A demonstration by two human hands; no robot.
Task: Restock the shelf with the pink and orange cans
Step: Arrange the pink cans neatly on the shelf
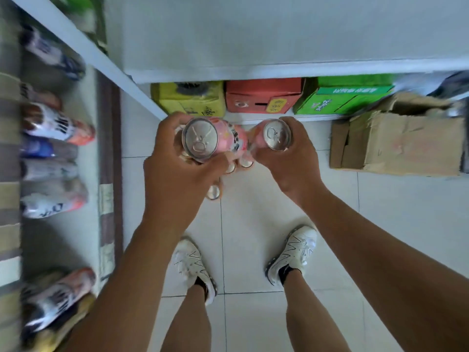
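Carrying phase: left hand wraps pink can, right hand grips second can, both at 12 o'clock over floor cans. Next, likely: swing to shelf at 9 o'clock, seat both upright in a gap.

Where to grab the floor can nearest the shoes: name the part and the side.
The floor can is probably best taken by its round side wall just under the top rim, reaching down from above on the side facing the shoes. It stands upright, lid up, and the other floor cans stand beyond it.
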